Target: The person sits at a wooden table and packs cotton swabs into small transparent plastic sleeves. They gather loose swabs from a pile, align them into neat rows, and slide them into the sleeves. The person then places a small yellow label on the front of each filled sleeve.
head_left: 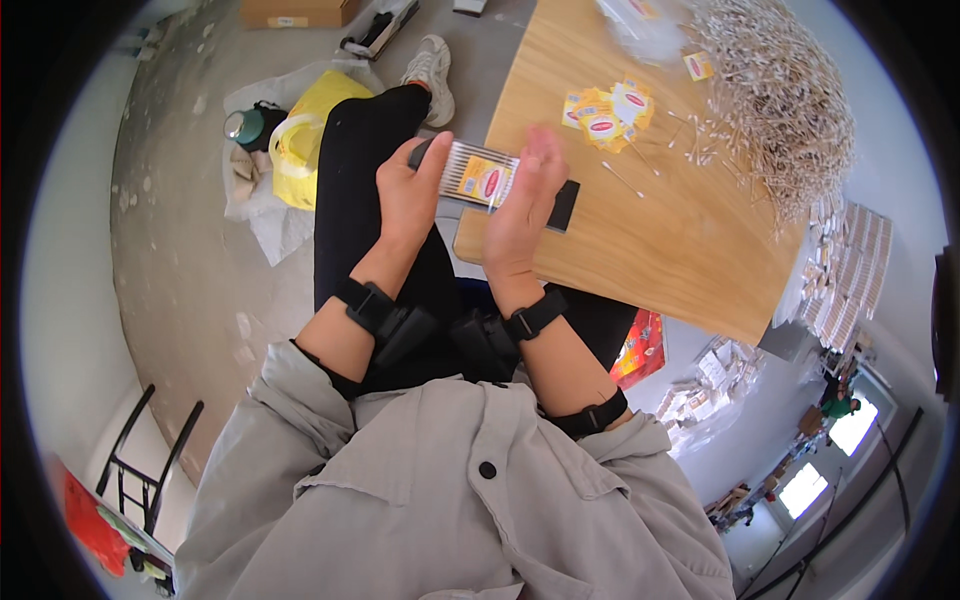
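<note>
My left hand (pixel 408 195) is closed round one end of a clear pack of cotton swabs (pixel 468 172), holding it above my lap by the table's near-left edge. Side by side in the pack lie the swabs, with a yellow and white card showing through. At the pack's other end is my right hand (pixel 522 205), its fingers stretched out and somewhat blurred, the palm side against or very close to the pack. Beyond it on the wooden table (pixel 690 255) lie several yellow and white cards (pixel 605 112) and a few loose swabs (pixel 623 180).
A large heap of loose cotton swabs (pixel 775 100) covers the table's far right. Near my right hand lies a flat black object (pixel 564 206) at the table edge. Clear plastic bags (pixel 640 30) sit at the back. On the floor at left are a yellow bag (pixel 300 150) and a bottle (pixel 240 126).
</note>
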### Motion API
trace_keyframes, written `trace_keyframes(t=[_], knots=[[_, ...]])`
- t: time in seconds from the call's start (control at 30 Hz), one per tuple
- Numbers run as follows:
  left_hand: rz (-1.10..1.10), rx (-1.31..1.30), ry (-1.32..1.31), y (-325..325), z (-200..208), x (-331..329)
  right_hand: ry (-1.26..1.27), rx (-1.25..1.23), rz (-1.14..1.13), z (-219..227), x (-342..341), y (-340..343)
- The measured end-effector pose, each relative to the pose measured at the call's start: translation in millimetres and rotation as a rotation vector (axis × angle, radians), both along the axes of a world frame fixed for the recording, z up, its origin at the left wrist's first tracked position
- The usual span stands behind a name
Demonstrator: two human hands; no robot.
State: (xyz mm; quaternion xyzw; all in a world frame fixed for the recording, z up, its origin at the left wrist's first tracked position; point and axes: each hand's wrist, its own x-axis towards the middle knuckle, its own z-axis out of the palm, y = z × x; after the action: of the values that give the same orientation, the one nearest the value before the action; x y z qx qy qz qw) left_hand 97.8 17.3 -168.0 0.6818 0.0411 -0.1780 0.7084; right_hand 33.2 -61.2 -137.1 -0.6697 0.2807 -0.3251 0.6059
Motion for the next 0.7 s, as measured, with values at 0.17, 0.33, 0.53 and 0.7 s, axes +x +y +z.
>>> trace_keyframes(t=[0.17,0.33,0.53,0.7], knots=[[0.003,-0.041,0.107,9,3,2,0.238,-0.236,-0.075,9,-23,-39],[0.161,0.138,-0.285,18,6,6,0.487,-0.784,-0.233,5,-70,-136],[-0.305,0.329,-0.872,-24,86,-32,0.452,-0.598,0.028,4,-88,-182],[-0.919,0.402,-1.013,-92,75,-87,0.424,-0.594,0.059,2,-123,-182]])
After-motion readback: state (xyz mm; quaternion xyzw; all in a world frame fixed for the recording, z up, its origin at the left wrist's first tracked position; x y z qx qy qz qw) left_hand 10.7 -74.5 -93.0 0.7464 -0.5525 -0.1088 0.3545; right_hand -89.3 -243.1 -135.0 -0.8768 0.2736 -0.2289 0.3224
